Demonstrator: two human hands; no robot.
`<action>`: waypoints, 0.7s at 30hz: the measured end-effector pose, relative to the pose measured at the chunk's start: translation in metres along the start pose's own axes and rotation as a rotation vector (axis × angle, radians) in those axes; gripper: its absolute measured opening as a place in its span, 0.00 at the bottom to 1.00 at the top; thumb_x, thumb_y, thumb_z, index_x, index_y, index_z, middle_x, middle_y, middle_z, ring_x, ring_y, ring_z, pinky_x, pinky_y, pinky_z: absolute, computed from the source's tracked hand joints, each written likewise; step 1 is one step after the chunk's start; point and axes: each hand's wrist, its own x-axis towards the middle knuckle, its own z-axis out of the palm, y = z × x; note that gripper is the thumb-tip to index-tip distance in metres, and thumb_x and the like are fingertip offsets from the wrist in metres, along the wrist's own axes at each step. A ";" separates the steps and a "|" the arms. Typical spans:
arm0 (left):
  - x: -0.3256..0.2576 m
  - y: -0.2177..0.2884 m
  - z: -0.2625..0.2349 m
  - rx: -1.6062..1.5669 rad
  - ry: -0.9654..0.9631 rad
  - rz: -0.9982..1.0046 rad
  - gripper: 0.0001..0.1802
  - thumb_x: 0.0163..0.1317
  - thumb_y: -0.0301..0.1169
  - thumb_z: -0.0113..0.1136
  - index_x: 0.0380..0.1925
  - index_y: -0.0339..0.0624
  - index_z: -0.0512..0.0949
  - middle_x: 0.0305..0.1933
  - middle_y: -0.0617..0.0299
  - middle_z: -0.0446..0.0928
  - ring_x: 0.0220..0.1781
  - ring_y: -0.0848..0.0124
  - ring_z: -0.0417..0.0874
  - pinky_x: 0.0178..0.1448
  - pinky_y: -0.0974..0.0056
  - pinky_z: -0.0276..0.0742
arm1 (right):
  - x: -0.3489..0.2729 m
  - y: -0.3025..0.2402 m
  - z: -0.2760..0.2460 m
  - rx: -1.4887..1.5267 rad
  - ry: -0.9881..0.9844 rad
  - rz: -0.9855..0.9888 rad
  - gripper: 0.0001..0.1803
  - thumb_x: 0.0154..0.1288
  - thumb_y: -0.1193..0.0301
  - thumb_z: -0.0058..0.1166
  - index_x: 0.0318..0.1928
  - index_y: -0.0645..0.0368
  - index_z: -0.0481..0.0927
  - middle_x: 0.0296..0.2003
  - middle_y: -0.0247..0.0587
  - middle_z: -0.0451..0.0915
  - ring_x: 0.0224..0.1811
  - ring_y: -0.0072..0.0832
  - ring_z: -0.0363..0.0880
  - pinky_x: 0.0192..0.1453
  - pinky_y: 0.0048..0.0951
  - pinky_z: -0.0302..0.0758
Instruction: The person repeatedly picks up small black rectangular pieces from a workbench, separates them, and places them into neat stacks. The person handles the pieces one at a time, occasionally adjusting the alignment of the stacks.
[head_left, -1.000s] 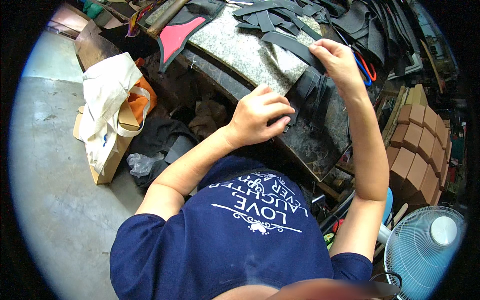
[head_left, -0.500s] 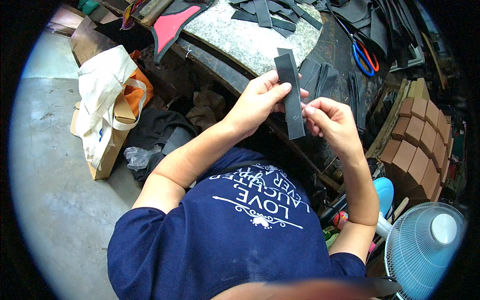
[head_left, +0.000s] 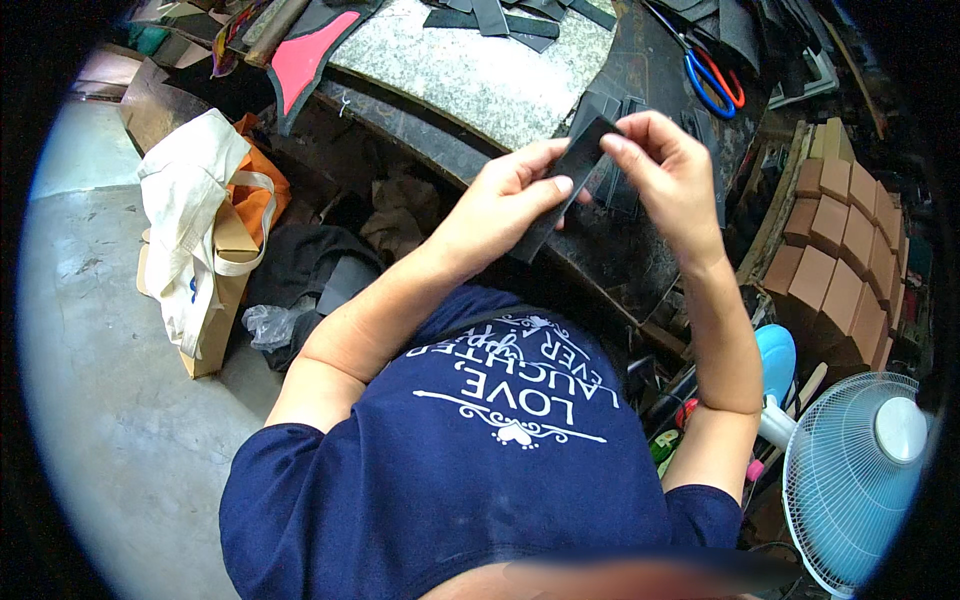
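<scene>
A black strip [head_left: 578, 163] of flat, leather-like material is held up slantwise in front of me, its top leaning right. My left hand [head_left: 507, 203] grips it around the middle, thumb on the near face and fingers behind. At the upper end my right hand [head_left: 668, 178] pinches it between thumb and forefinger. More dark strips [head_left: 597, 104] lie on the table just beyond my hands, partly hidden by them. Scissors [head_left: 712, 84] with blue and red handles rest farther right on the table.
A pale speckled slab [head_left: 455, 85] carries several black strips [head_left: 490, 18]. Left of it, a pink piece with black edging [head_left: 308, 58] overhangs the table edge. Brown boxes [head_left: 835, 245] are stacked at right, above a fan [head_left: 858, 480]. A white cloth bag [head_left: 192, 195] stands at left.
The strip has turned from nearly upright to slanting, its top now to the right. My right hand has moved up from its lower right side to the upper end.
</scene>
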 end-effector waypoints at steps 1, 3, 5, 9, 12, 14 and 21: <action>-0.002 0.001 -0.004 -0.009 0.027 -0.039 0.22 0.74 0.31 0.52 0.65 0.38 0.73 0.45 0.63 0.84 0.42 0.80 0.79 0.49 0.73 0.75 | 0.005 0.003 -0.004 0.015 0.010 -0.018 0.08 0.68 0.72 0.64 0.39 0.65 0.84 0.29 0.25 0.80 0.31 0.11 0.73 0.36 0.17 0.72; -0.005 0.000 -0.008 -0.074 0.064 0.043 0.23 0.74 0.33 0.52 0.65 0.35 0.72 0.47 0.62 0.83 0.41 0.80 0.79 0.47 0.73 0.76 | 0.018 0.008 -0.014 -0.035 0.031 -0.018 0.09 0.69 0.71 0.63 0.40 0.65 0.85 0.28 0.24 0.80 0.30 0.10 0.73 0.35 0.17 0.70; -0.012 0.005 -0.021 -0.065 0.024 -0.045 0.23 0.75 0.32 0.51 0.66 0.34 0.71 0.49 0.58 0.82 0.40 0.78 0.80 0.42 0.72 0.79 | 0.030 0.015 -0.021 -0.027 0.035 -0.061 0.10 0.69 0.69 0.64 0.41 0.65 0.86 0.27 0.24 0.80 0.29 0.11 0.73 0.34 0.16 0.69; -0.021 0.005 -0.031 -0.021 0.078 -0.022 0.24 0.74 0.28 0.46 0.68 0.34 0.67 0.48 0.52 0.83 0.38 0.76 0.81 0.38 0.72 0.80 | 0.046 0.027 -0.027 -0.264 0.047 -0.047 0.13 0.68 0.64 0.64 0.42 0.62 0.87 0.26 0.28 0.82 0.29 0.13 0.76 0.35 0.20 0.72; -0.024 0.005 -0.036 0.048 0.136 0.000 0.24 0.74 0.26 0.46 0.68 0.33 0.67 0.49 0.50 0.83 0.37 0.76 0.82 0.37 0.72 0.81 | 0.049 0.030 -0.026 -0.473 0.074 -0.032 0.14 0.67 0.60 0.64 0.43 0.57 0.87 0.27 0.34 0.85 0.29 0.20 0.81 0.37 0.25 0.75; -0.023 0.006 -0.037 0.013 0.125 -0.002 0.25 0.73 0.24 0.46 0.69 0.33 0.66 0.50 0.48 0.83 0.37 0.75 0.83 0.37 0.71 0.82 | 0.047 0.028 -0.024 -0.601 0.105 -0.025 0.14 0.66 0.58 0.64 0.44 0.53 0.88 0.28 0.37 0.86 0.30 0.27 0.85 0.38 0.28 0.77; -0.015 0.007 -0.029 -0.225 0.002 -0.015 0.29 0.71 0.23 0.46 0.73 0.35 0.59 0.51 0.42 0.81 0.38 0.68 0.85 0.38 0.68 0.85 | 0.038 0.002 -0.013 -0.923 0.162 -0.148 0.15 0.66 0.55 0.62 0.46 0.49 0.88 0.34 0.38 0.87 0.35 0.35 0.86 0.41 0.32 0.79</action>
